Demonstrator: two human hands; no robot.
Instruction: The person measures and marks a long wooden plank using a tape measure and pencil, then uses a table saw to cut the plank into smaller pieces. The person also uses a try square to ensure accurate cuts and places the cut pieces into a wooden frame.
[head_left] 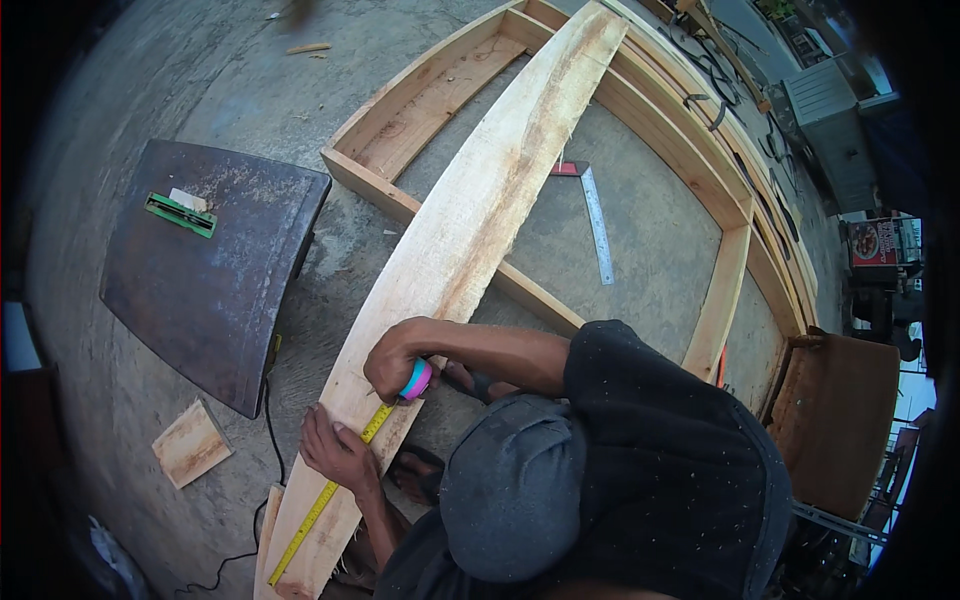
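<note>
Tape measure [414,380] is held over the near end of the plank [440,265], its yellow blade [308,523] extended. The wearer's own hands are out of view; their state cannot be told. The blade is partly covered by a co-worker's left hand [340,453], laid palm-down. The case is enclosed by the co-worker's curled right hand [394,358], forearm [495,350] outstretched. Beyond, a wooden frame [375,187] is seen.

We note passage over floor [340,262] between dark panel [215,300] and plank [460,225]; timber frame [370,184] narrows far end, black cable [274,436] lies at near.
</note>
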